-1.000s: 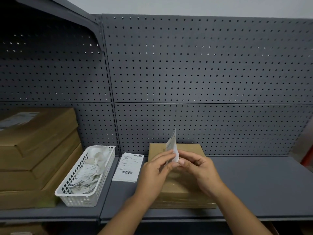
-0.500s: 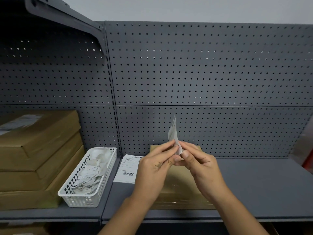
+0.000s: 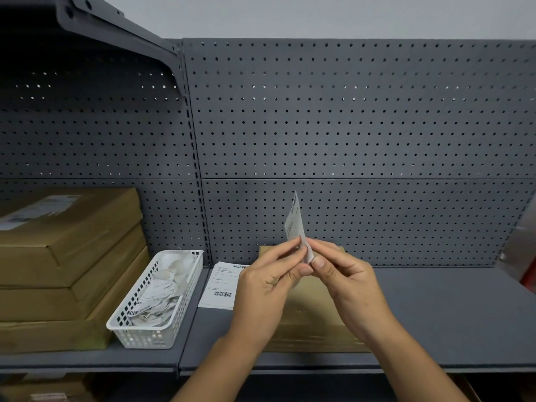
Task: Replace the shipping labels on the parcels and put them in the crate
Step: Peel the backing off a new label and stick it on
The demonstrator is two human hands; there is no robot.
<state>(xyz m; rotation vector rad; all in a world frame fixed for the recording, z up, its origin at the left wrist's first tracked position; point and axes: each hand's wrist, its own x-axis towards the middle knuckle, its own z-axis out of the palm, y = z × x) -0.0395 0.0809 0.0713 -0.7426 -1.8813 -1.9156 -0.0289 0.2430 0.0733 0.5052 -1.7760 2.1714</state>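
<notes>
A white shipping label (image 3: pixel 294 220) stands on edge in front of me, above a flat cardboard parcel (image 3: pixel 311 314) that lies on the grey shelf (image 3: pixel 435 314). My left hand (image 3: pixel 266 288) and my right hand (image 3: pixel 345 281) both pinch the label's bottom corner between thumb and fingertips. The parcel's top is largely hidden behind my hands. Another printed label sheet (image 3: pixel 222 285) lies flat on the shelf just left of the parcel.
A white plastic basket (image 3: pixel 156 300) holding several crumpled labels stands left of the sheet. Further left is a stack of three cardboard parcels (image 3: pixel 63 265), the top one labelled. A grey pegboard (image 3: pixel 348 126) closes the back. Something red and blurred shows at the far right edge.
Both hands have lifted the label higher off the parcel while keeping their pinch at its bottom corner. The view has tilted slightly upward.
</notes>
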